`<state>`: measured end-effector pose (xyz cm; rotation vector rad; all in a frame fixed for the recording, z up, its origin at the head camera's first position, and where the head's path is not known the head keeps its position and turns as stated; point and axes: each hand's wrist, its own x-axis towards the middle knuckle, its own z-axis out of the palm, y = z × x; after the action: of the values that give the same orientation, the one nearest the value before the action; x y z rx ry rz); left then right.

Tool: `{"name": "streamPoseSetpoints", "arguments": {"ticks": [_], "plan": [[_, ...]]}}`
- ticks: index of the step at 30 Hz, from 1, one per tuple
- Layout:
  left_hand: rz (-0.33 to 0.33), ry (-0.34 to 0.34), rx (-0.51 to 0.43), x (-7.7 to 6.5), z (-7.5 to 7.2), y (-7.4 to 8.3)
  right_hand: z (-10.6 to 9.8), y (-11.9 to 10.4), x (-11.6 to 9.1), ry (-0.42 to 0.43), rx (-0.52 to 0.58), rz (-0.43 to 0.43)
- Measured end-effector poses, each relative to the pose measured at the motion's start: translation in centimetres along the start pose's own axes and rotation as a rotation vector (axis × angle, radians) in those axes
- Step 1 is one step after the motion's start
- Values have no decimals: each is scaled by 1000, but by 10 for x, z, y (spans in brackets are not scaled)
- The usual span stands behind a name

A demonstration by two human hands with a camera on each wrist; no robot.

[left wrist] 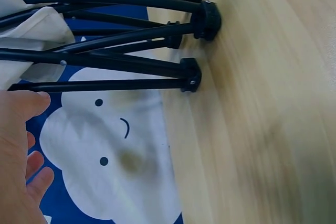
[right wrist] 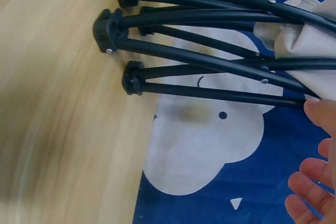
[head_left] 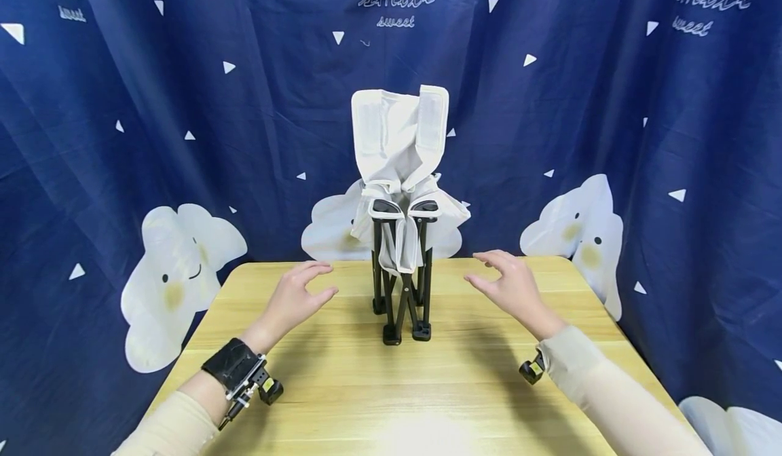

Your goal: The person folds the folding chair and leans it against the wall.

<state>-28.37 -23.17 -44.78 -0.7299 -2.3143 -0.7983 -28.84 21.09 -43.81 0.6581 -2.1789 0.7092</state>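
A folded camp chair point(head_left: 400, 239) with white fabric and black tubular legs stands upright near the middle of the table, its legs drawn close together. To its left hovers my left hand point(head_left: 296, 298), thumb and fingers spread apart, holding nothing. My right hand point(head_left: 512, 285) is in much the same pose on the other side, also without anything in it. A gap separates each hand from the chair in the head view. Both wrist views show the chair's black legs point(left wrist: 115, 61) and plastic feet point(right wrist: 134, 77) up close, with part of the white fabric point(right wrist: 310, 40).
The wooden table point(head_left: 305, 388) has rounded far corners. Behind it hangs a dark blue curtain point(head_left: 293, 117) printed with white clouds and triangles. A camera on a black strap point(head_left: 232, 364) is worn on the left wrist, another small camera point(head_left: 531, 369) on the right.
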Motion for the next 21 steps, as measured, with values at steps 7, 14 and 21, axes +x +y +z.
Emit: {"name": "streamPoseSetpoints", "arguments": {"ticks": [7, 14, 21], "plan": [[3, -9, -5, -9, 8, -2, 6, 4, -13, -40, -9, 21], [-5, -25, -13, -18, 18, -5, 11, 6, -23, -59, 6, 41], [-87, -86, -33, -24, 25, -1, 15, 5, -29, -100, -5, 80]]}}
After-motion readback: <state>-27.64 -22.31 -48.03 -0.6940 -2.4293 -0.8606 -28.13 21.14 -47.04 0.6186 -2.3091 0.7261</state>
